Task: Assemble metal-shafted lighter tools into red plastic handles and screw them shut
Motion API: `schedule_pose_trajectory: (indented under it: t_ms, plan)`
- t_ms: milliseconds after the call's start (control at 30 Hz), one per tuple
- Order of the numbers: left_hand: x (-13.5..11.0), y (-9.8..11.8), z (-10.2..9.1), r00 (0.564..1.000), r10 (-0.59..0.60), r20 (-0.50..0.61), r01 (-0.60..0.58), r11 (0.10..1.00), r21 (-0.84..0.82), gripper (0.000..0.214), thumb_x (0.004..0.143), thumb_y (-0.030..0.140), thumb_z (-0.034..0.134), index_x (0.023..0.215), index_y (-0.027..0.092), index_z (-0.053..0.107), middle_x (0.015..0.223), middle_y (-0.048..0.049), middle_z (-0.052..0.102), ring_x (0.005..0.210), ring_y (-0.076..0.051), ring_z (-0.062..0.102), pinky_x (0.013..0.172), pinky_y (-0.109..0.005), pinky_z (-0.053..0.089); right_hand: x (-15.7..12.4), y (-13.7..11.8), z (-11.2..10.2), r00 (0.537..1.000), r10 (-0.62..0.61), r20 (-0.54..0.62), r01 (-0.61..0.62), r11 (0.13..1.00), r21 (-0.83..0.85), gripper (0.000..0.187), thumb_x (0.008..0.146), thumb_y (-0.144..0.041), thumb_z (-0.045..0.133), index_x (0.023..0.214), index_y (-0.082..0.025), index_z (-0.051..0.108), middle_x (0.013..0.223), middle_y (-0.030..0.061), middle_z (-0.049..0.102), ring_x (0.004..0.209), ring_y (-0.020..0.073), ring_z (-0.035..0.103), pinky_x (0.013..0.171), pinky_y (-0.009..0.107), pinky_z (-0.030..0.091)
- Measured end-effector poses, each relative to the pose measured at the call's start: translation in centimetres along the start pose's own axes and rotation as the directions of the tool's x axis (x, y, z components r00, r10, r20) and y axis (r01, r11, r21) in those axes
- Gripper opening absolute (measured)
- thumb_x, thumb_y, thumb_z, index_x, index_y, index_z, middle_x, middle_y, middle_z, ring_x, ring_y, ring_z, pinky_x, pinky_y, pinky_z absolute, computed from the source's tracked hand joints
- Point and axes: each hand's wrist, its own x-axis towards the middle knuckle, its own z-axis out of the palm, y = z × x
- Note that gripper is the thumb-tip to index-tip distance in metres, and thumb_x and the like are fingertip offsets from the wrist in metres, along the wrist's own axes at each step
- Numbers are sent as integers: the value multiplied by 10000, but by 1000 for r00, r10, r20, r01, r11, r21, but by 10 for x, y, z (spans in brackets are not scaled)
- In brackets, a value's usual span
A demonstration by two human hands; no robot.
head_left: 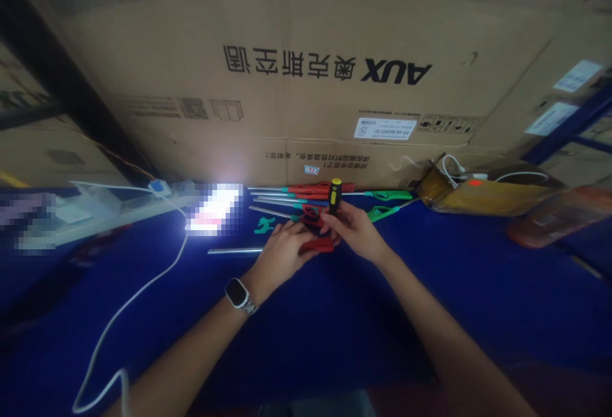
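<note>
My left hand [282, 251] is closed around a red long-nosed lighter [319, 247] lying flat just above the blue table surface. Its thin metal tube points left, past my fingers. In my right hand [358, 232] a screwdriver [334, 197] with a black and yellow handle stands upright over the lighter. The screwdriver's tip is hidden by my fingers. Behind both hands lies a row of other lighters with red handles [315, 191], and green-handled lighters [393, 195] are on the right. Small teal plastic pieces [264, 225] rest left of my left hand.
A large cardboard box [287, 111] walls off the back. A bright, blurred-out screen [215, 210] stands at the left, with a white cable [129, 302] running across the blue table [335, 353]. To the right are a tape-covered box [468, 194] and an orange cylindrical object [549, 219].
</note>
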Motion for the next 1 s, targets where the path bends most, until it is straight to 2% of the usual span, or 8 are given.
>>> schedule_pose_trajectory:
  t_ms: [167, 267, 400, 500, 600, 767, 867, 1000]
  plan:
    - [0, 1, -1, 1000, -1, -11, 1, 1000, -21, 208, 875, 275, 719, 1081, 252, 730, 1142, -54, 704, 1092, -282, 615, 950, -476, 475, -6, -2, -11, 994, 6, 106, -16, 995, 94, 423, 834, -472, 718, 1127, -179, 633, 893, 60, 737, 678, 145, 687, 631, 297, 616]
    - [-1, 0, 0, 1000, 0, -5, 0, 1000, -11, 166, 877, 278, 717, 1039, 245, 735, 1093, -51, 708, 1076, -281, 621, 933, -470, 484, -9, -4, -12, 998, -6, 64, 1, 997, 78, 431, 861, -464, 698, 1186, -199, 600, 840, 28, 708, 636, 129, 669, 575, 265, 587]
    - [-1, 0, 0, 1000, -2, 0, 2, 1000, 25, 147, 876, 288, 717, 1010, 231, 732, 1070, -57, 704, 1059, -284, 624, 935, -472, 480, -7, -4, -7, 999, -36, 23, 34, 996, 84, 386, 833, -480, 725, 1052, -189, 600, 819, 22, 696, 554, 114, 650, 433, 205, 484]
    - [-1, 1, 1, 1000, -6, 5, 6, 1000, 30, 145, 874, 292, 720, 1002, 226, 730, 1058, -62, 699, 1050, -282, 627, 938, -473, 478, -5, -1, -2, 998, -16, -62, 24, 992, 121, 437, 752, -473, 803, 986, -189, 568, 739, 9, 692, 472, 125, 632, 322, 186, 374]
    - [-1, 1, 2, 1000, -10, 5, 10, 1000, 24, 131, 869, 285, 725, 987, 227, 730, 1054, -58, 700, 1044, -278, 630, 945, -478, 474, -6, 3, 3, 992, 8, -122, 12, 986, 164, 477, 720, -474, 829, 975, -201, 532, 662, -28, 662, 444, 134, 628, 351, 207, 459]
    - [-1, 2, -2, 999, -31, 8, 31, 1000, -1, 118, 873, 278, 723, 978, 226, 729, 1073, -55, 706, 1048, -265, 638, 951, -465, 476, -14, 0, 4, 998, -13, -63, 27, 974, 227, 486, 869, -575, 644, 1170, -208, 542, 734, -35, 640, 507, 123, 656, 484, 253, 566]
    - [-1, 3, -4, 999, -37, 22, 37, 999, 11, 107, 870, 273, 726, 964, 222, 728, 1048, -55, 705, 1038, -265, 641, 944, -465, 484, -15, -6, 1, 997, -16, -71, 29, 981, 191, 473, 858, -589, 643, 1087, -175, 626, 724, -4, 667, 515, 123, 650, 484, 251, 551]
    - [-1, 4, -4, 1000, -28, 14, 28, 999, 30, 105, 877, 283, 716, 958, 218, 726, 1035, -56, 699, 1025, -267, 638, 949, -475, 482, -7, -9, 6, 972, 16, -234, 15, 992, 126, 418, 752, -545, 773, 853, -153, 669, 497, -24, 609, 379, 115, 542, 372, 231, 460]
